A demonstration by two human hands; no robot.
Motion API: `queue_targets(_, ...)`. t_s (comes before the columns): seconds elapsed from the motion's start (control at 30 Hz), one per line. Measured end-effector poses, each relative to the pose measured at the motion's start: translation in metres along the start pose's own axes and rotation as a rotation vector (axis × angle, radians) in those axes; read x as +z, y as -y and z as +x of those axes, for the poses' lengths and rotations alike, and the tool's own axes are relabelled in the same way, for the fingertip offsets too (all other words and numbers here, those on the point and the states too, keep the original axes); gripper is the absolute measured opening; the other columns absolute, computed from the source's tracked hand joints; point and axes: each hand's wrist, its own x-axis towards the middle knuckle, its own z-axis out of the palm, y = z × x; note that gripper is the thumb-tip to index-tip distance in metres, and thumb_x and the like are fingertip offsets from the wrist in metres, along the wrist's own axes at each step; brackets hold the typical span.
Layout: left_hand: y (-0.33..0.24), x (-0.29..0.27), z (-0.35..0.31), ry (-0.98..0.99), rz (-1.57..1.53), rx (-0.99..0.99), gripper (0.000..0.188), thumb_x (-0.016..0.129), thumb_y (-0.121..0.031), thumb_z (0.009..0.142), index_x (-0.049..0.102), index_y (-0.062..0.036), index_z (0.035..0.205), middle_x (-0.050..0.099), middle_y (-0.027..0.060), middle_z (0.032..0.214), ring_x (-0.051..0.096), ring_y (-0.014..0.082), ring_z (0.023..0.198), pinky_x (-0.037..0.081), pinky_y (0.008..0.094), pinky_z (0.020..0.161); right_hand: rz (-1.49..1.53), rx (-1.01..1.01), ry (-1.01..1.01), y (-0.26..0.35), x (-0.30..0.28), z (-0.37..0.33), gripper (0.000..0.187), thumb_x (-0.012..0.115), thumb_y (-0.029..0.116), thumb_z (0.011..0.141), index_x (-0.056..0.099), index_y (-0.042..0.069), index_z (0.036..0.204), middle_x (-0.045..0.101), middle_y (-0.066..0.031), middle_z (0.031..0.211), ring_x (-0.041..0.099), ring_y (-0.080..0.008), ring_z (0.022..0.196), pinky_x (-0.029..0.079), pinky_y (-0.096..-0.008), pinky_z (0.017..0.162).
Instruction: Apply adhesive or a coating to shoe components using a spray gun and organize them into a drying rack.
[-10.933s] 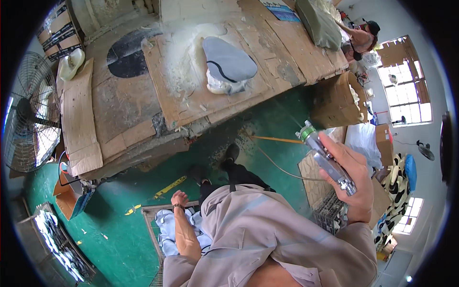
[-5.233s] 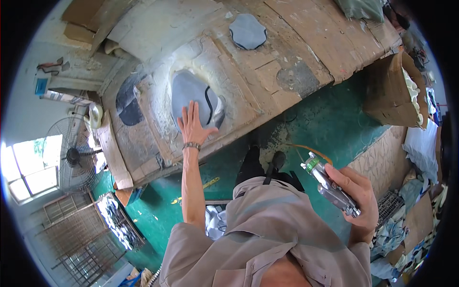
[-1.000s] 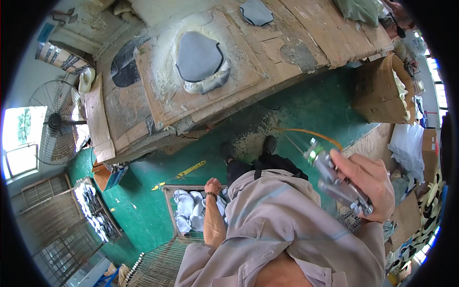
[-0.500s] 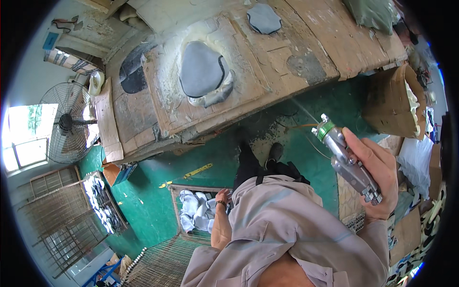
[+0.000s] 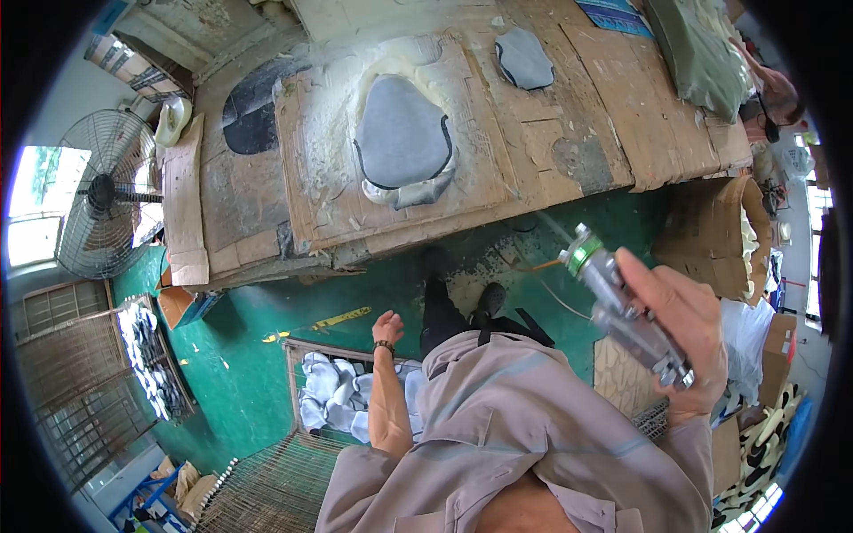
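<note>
My right hand [image 5: 680, 324] is closed around a metal spray gun [image 5: 622, 298] with a green ring near its nozzle. A faint streak of mist leaves the nozzle toward the workbench edge. My left hand [image 5: 388, 329] hangs above the floor beside a wire rack, its fingers loosely bent and nothing visible in them. Below that forearm, several grey-white padded pieces [image 5: 333, 391] lie in the rack. On the workbench, a rounded grey pad [image 5: 400, 129] with dark edging rests on a crusted, whitish support. A smaller grey pad [image 5: 524, 59] lies farther right.
Cardboard sheets [image 5: 498, 191] cover the workbench [image 5: 586, 107]. A large fan [image 5: 105, 191] stands left, and an open cardboard box [image 5: 702, 235] is at the right. A thin hose [image 5: 560, 298] trails from the gun. Another person [image 5: 777, 93] is at the far right.
My left hand has come up and away from the pads in the rack. The spray gun sits slightly farther left and lower in view. Dark edging now shows on both sides of the large pad.
</note>
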Motion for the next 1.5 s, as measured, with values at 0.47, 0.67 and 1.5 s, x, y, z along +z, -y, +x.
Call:
queue_targets(0.47, 0.05, -0.008, -0.027, -0.033, 0.14, -0.188, 0.042, 0.072, -0.02, 0.091, 0.063, -0.0087, 0.13, 0.072, 0.0067, 0.105, 0.071, 0.0238, 0.088, 0.06, 0.0442, 0.076, 0.021, 0.125, -0.056, -0.009, -0.013, -0.027, 0.058, 0.072, 0.013, 0.075, 0.066, 0.001, 0.13, 0.063, -0.0105, 0.08, 0.062, -0.0223, 0.076, 0.045, -0.0292, 0.068)
queue_targets(0.67, 0.007, 0.008, -0.026, -0.046, -0.014, 0.186, 0.039, 0.072, -0.018, 0.091, 0.064, -0.0087, 0.128, 0.071, 0.0043, 0.104, 0.069, 0.0187, 0.09, 0.058, 0.0366, 0.071, 0.063, -0.099, 0.011, -0.021, -0.018, -0.04, 0.056, 0.075, 0.019, 0.073, 0.069, -0.001, 0.125, 0.062, -0.0081, 0.075, 0.06, -0.0187, 0.066, 0.04, -0.0291, 0.061)
queue_targets(1.5, -0.385, 0.107, -0.087, -0.436, 0.846, 1.55, 0.032, 0.085, -0.018, 0.069, 0.078, -0.0139, 0.1, 0.064, 0.0038, 0.127, 0.051, 0.0302, 0.13, 0.043, 0.0457, 0.105, -0.048, 0.277, -0.11, -0.046, -0.055, -0.096, 0.052, 0.063, 0.027, 0.079, 0.072, -0.002, 0.121, 0.067, -0.0126, 0.09, 0.062, -0.0198, 0.079, 0.047, -0.0297, 0.075)
